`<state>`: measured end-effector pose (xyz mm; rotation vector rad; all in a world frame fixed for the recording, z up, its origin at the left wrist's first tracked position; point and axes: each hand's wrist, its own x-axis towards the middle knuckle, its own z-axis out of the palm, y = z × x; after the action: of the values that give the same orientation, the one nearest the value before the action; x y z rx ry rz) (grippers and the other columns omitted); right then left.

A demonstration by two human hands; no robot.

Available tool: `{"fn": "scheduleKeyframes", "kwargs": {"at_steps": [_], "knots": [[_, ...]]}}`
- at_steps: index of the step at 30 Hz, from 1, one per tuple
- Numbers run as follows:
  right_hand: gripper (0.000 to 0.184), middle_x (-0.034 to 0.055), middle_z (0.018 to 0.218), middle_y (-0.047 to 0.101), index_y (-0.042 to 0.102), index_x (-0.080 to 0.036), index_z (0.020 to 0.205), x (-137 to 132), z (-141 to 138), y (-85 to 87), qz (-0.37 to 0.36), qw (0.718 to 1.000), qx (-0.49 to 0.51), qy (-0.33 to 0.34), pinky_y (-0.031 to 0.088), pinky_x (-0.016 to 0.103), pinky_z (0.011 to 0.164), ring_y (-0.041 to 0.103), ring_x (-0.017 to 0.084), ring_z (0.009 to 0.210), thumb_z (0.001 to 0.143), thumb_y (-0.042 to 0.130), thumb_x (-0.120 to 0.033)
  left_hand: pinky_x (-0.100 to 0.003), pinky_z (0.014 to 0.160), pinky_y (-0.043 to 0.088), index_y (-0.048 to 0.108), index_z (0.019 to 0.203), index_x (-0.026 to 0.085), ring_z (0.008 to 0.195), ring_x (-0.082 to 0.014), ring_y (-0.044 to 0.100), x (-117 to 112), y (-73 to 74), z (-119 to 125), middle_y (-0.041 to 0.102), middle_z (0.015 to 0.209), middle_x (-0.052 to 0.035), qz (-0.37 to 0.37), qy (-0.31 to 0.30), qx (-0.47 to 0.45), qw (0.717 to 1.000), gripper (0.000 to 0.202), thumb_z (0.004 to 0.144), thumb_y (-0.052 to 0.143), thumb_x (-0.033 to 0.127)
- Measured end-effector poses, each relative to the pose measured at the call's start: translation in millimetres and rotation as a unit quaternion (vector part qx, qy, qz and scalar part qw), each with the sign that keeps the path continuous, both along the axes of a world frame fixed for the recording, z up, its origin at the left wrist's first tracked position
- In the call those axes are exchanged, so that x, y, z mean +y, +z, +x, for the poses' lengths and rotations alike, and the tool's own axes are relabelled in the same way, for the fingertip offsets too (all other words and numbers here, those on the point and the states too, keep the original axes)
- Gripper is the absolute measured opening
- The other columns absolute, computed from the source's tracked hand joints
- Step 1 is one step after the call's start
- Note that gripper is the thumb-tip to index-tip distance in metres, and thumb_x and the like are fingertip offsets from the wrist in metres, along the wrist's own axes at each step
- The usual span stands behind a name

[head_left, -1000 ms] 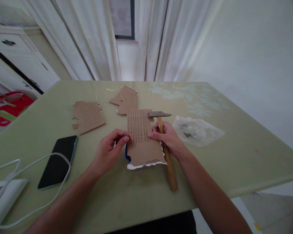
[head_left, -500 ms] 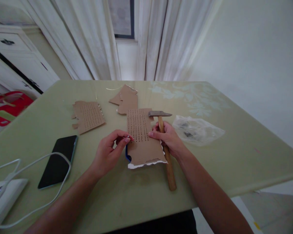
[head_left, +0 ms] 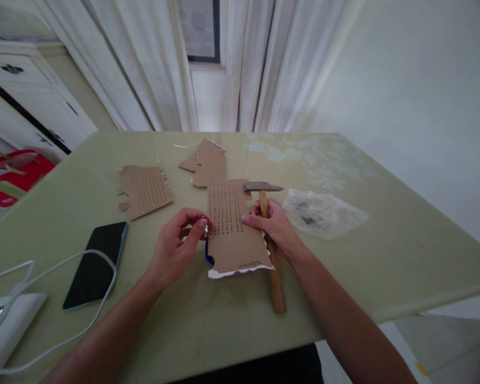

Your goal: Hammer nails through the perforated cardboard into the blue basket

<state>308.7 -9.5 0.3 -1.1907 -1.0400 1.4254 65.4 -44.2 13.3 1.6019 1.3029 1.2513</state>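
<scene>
— What's on the green table (head_left: 344,277)?
— A perforated cardboard sheet (head_left: 234,242) lies flat mid-table. The hammer (head_left: 277,288) lies along its right edge, head at the far end.
— And the hands?
— The right hand (head_left: 275,229) curls closed round the hammer's handle. The left hand (head_left: 175,246) pinches thumb and forefinger on a tiny shiny piece (head_left: 206,221) at the sheet's left edge; I cannot tell what it is.

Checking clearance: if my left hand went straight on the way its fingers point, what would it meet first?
Most likely the brown hole-punched cardboard sheet: the left hand, pinching a small metal piece, points right with fingertips at the sheet's left edge. Beyond it, the right hand grips the wooden-handled hammer.
</scene>
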Motion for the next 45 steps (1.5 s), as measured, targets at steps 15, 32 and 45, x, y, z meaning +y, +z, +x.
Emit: {"fn": "scheduleKeyframes", "kwargs": {"at_steps": [15, 32, 45], "knots": [[0.059, -0.0052, 0.078, 0.058, 0.059, -0.025, 0.093, -5, -1, -0.1, -0.002, 0.998, -0.043, -0.043, 0.041, 0.031, 0.058, 0.052, 0.014, 0.065, 0.060, 0.102, -0.046, -0.032, 0.074, 0.068, 0.069, 0.101, 0.021, 0.076, -0.0160, 0.073, -3, -7.0, 1, 0.078, 0.094, -0.0039, -0.021, 0.007, -0.030, 0.999, 0.021, 0.101, 0.067, 0.042], [0.057, -0.0058, 0.077, 0.059, 0.060, -0.023, 0.094, -2, 2, -2.8, 0.023, 0.997, -0.074, -0.023, 0.045, 0.030, 0.063, 0.055, 0.015, 0.068, 0.062, 0.102, -0.045, -0.029, 0.076, 0.058, 0.075, 0.099, 0.020, 0.083, -0.0177, 0.074, -5, -3.9, -11, 0.080, 0.091, -0.0040, 0.092, -0.039, 0.072, 0.992, 0.013, 0.102, 0.067, 0.031], [0.058, -0.0071, 0.077, 0.058, 0.059, -0.021, 0.095, -1, 1, -2.8, 0.024, 0.997, -0.075, -0.023, 0.043, 0.029, 0.063, 0.054, 0.013, 0.067, 0.062, 0.101, -0.045, -0.028, 0.073, 0.057, 0.075, 0.096, 0.021, 0.080, -0.0167, 0.073, -3, -0.9, -10, 0.079, 0.089, -0.0035, 0.117, -0.078, 0.074, 0.987, 0.012, 0.103, 0.067, 0.026]]}}
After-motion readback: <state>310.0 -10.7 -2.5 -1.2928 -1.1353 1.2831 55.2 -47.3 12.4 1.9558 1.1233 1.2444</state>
